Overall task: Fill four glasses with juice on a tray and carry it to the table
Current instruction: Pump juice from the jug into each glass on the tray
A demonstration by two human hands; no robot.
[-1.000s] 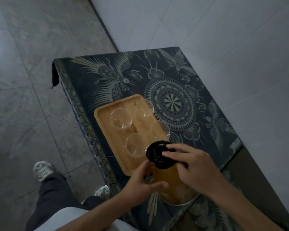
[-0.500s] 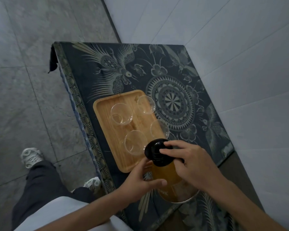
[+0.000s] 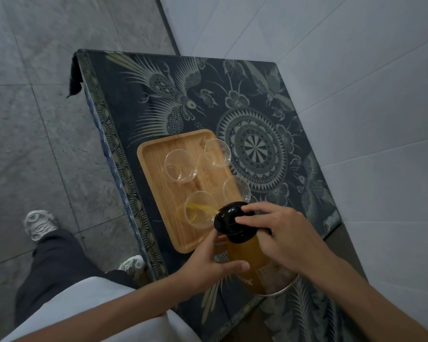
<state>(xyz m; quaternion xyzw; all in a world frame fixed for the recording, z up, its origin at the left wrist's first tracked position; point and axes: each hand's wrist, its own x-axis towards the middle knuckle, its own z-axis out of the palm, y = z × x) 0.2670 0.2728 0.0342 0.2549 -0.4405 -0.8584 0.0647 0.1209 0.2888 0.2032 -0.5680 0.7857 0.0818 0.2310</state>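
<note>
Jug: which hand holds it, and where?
Both. The right hand grips the jug at the top, fingers on the black lid; the left hand supports its body from the side.

Pitcher (image 3: 247, 262) label: pale print low on the side under my left hand (image 3: 208, 265), too blurred for me to read.
Tray (image 3: 156, 183), glasses, patterned cloth (image 3: 139, 99): no lettering I can see.

Your tablecloth (image 3: 158, 77) is dark blue with pale birds, flowers and a round medallion. The tray (image 3: 158, 193) is honey-coloured wood, the juice (image 3: 242, 255) amber (lid (image 3: 229, 219) black).
</note>
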